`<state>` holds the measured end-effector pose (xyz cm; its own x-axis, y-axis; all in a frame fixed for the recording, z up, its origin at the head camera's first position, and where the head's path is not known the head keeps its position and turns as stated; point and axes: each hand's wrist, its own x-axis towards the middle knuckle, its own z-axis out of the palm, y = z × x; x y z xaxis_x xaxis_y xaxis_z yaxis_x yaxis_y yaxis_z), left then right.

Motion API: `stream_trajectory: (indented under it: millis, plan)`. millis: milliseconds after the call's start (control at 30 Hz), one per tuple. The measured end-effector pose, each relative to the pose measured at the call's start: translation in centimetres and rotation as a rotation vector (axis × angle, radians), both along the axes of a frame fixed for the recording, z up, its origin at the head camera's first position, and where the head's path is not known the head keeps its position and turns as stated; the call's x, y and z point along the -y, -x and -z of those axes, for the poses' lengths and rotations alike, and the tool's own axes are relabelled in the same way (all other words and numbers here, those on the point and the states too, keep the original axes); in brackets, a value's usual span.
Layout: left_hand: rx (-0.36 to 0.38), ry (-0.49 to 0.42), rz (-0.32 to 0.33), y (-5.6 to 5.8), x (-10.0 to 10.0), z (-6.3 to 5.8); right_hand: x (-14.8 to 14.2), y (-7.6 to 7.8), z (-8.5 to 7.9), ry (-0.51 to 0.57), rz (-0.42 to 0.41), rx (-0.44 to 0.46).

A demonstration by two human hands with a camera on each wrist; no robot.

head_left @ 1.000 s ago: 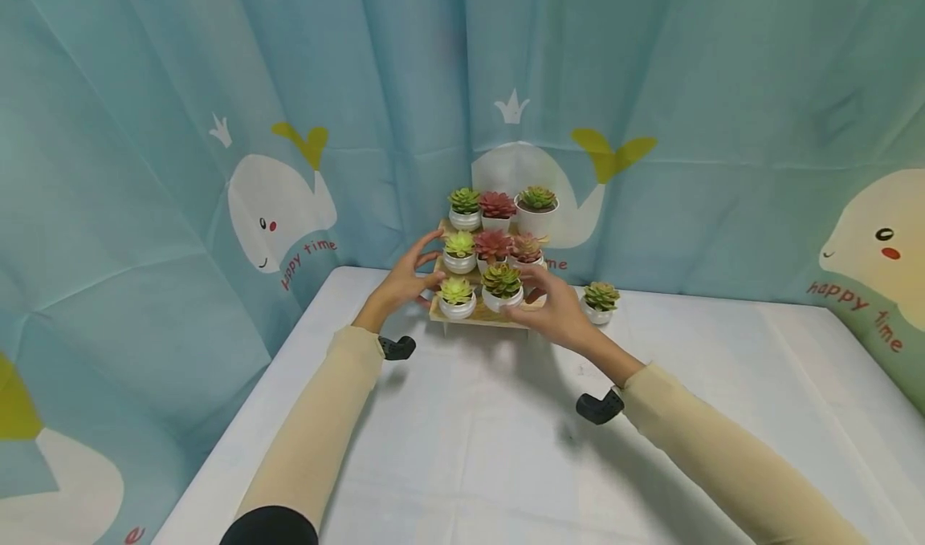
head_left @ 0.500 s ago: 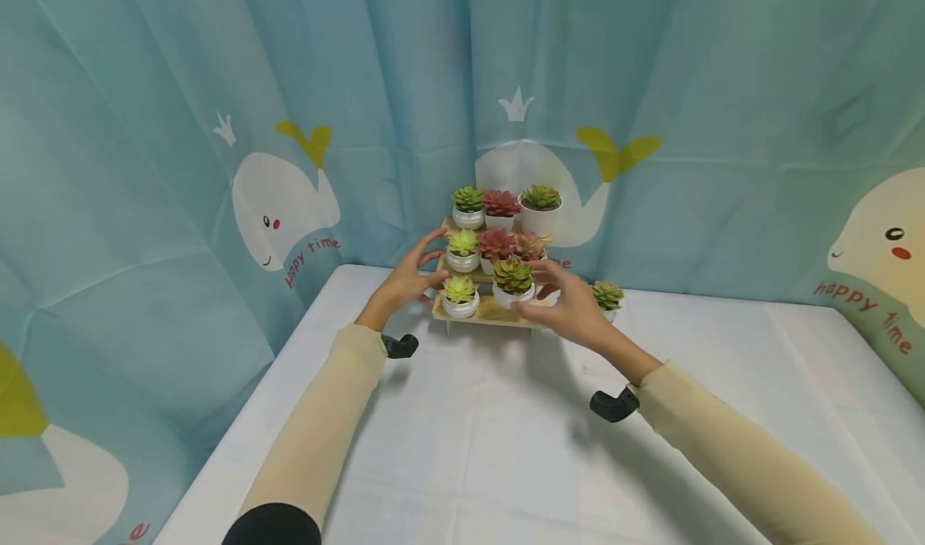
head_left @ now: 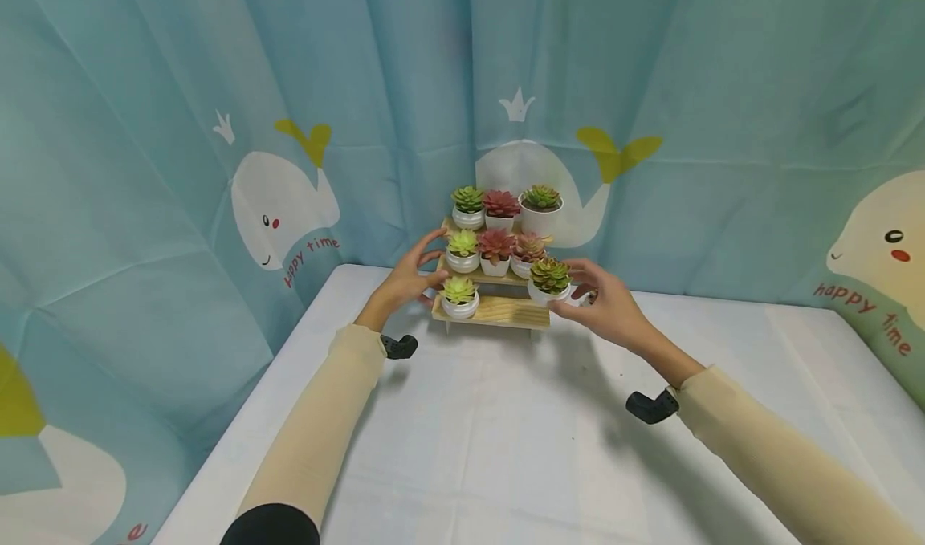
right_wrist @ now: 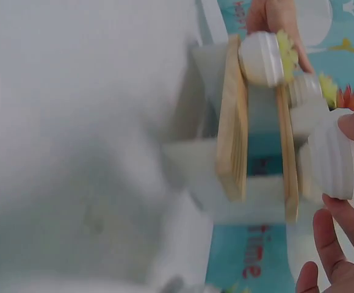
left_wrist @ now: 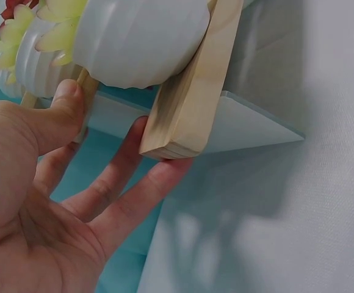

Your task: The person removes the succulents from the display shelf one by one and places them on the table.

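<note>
In the head view, my right hand (head_left: 603,303) pinches the white pot of a green, reddish-tipped potted succulent (head_left: 550,277). The pot hangs raised at the right end of the bottom shelf; the right wrist view shows its white pot (right_wrist: 334,155) apart from that shelf. My left hand (head_left: 401,286) holds the left side of a three-tier wooden plant stand (head_left: 513,312). In the left wrist view, its thumb lies on the middle shelf's end and other fingertips touch the bottom shelf (left_wrist: 189,110). A yellow-green succulent (head_left: 459,296) sits at the bottom shelf's left.
Several potted succulents fill the upper two shelves, including a red one (head_left: 496,246) and a larger green one (head_left: 541,208). Another small potted plant (head_left: 591,297) stands on the white table (head_left: 477,433), mostly hidden behind my right hand. A blue whale-print curtain (head_left: 405,87) hangs behind.
My right hand has lifted the green succulent off the bottom shelf and carried it right, covering most of the small plant on the table. My left hand stays at the stand.
</note>
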<state>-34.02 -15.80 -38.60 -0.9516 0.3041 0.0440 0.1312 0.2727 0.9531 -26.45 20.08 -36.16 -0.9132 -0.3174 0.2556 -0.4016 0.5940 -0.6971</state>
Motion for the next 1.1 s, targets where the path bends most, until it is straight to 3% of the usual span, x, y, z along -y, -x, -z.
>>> stream_trajectory:
  millis: [467,1100]
  plan:
    - [0.003,-0.002,-0.001,0.0,0.0,0.1,-6.6,-0.4,-0.7,-0.046,0.107,0.007]
    - [0.008,-0.016,0.000,0.1,0.1,0.3,-14.5,-1.7,0.1,-0.064,0.209,0.038]
